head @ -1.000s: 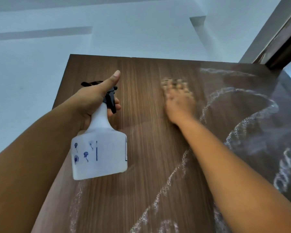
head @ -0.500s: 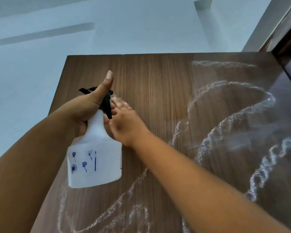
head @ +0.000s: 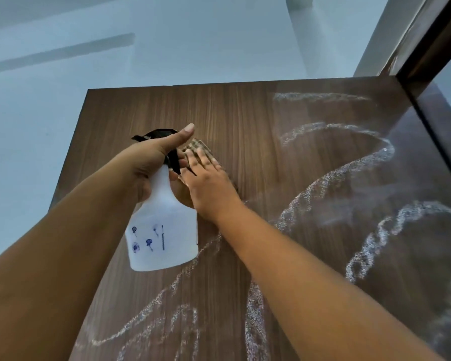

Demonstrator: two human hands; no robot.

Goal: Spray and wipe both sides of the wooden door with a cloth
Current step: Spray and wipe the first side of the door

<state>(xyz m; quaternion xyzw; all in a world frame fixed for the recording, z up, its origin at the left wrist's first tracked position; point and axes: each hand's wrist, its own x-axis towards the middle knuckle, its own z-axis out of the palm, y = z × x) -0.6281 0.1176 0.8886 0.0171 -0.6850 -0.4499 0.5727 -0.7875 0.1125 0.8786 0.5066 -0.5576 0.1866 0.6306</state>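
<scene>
The right hand is lying flat against the wooden door, its fingers straight and close together, pressing a cloth to the panel just beside the spray bottle. Compared with a second ago, this hand is now working nearer the door's left edge, having swept across from the middle of the upper panel; in the last half second it is also sitting slightly higher and the cloth's edge is showing past the fingertips. The wet streaks are reaching further leftward and downward than before. Judgement: wiping of this face is well under way, with the upper left corner region appearing next; the other side cannot be assessed from here.

The left hand is gripping the bottle's neck, fingers curled round it, thumb extended upward, holding it close to the door's upper left area as before.

Materials: the door is showing a dark, straight-grained wood veneer, smooth and glossy where wet. The streaks are reading as foamy white curved trails. The bottle is translucent white plastic with blue markings and a black trigger head. The cloth is appearing pale, ribbed and thin.
</scene>
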